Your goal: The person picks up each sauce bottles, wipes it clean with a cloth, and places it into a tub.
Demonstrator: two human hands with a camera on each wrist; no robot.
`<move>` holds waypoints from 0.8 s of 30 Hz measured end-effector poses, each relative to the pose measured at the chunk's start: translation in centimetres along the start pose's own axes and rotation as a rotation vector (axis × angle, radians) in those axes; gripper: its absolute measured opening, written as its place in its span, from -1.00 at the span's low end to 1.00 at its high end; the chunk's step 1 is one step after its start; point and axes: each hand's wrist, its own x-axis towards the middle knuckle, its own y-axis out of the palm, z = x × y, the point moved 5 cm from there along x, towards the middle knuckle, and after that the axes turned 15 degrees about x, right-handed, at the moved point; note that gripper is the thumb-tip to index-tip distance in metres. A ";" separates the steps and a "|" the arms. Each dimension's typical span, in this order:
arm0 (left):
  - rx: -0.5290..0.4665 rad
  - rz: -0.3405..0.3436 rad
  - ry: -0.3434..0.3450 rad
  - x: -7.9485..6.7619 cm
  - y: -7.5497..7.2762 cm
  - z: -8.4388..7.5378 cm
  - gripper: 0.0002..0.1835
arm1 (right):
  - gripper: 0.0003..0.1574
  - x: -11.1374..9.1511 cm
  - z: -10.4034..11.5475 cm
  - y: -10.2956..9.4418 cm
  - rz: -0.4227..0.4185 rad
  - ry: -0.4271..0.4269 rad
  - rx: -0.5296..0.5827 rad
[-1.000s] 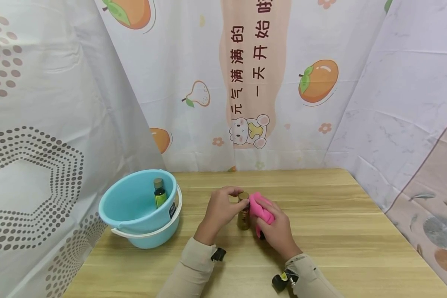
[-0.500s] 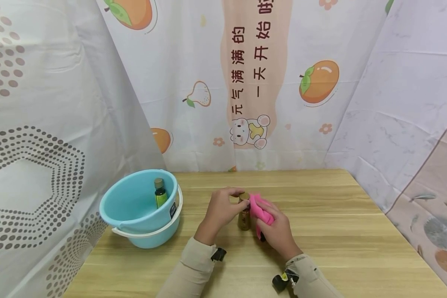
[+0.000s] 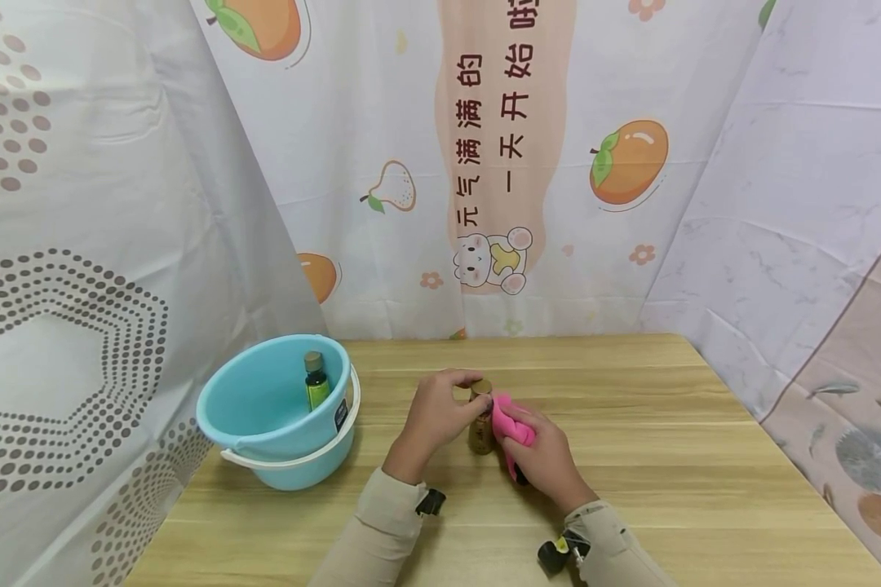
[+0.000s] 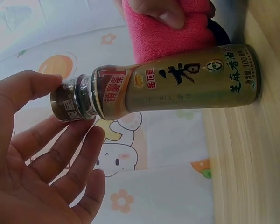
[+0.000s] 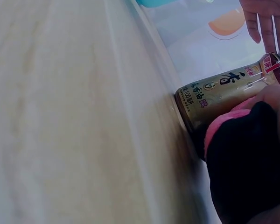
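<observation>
A small sesame oil bottle [image 4: 177,84] with a gold label stands upright on the wooden table. My left hand [image 3: 436,416] pinches its cap [image 4: 67,100] between thumb and fingers, as the left wrist view shows. On the bottle's right side, my right hand [image 3: 546,456] grips a bunched pink cloth [image 3: 512,428] and presses it against the label. A black part of the cloth [image 5: 247,163] hangs below that hand in the right wrist view. The cloth hides part of the bottle's right side.
To the left stands a light blue bucket [image 3: 286,452] with a white handle [image 3: 301,461]. Inside it is a dark bottle with a green label [image 3: 316,387]. Printed curtains [image 3: 382,269] hang behind the wooden table [image 3: 668,489] and along both sides.
The right hand and the pink cloth have slid slightly down along the bottle. The left hand keeps its hold on the cap, and the bottle stays in place.
</observation>
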 end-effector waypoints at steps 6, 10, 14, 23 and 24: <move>0.085 -0.044 -0.009 0.0 -0.1 -0.2 -0.48 | -0.33 0.0 0.1 0.0 0.004 0.007 -0.012; 0.107 -0.063 -0.035 0.0 -0.2 -0.3 -0.51 | -0.33 0.1 0.0 0.0 -0.003 0.002 -0.017; 0.101 -0.064 -0.046 -0.1 -0.2 -0.2 -0.56 | -0.33 0.0 0.0 0.0 -0.012 -0.011 0.000; 0.065 -0.051 -0.040 -0.2 -0.2 0.0 -0.54 | -0.34 -0.1 0.7 0.2 -0.039 -0.098 0.086; 0.061 -0.051 -0.044 -0.2 -0.3 0.1 -0.55 | -0.33 -0.1 0.8 0.3 -0.040 -0.108 0.107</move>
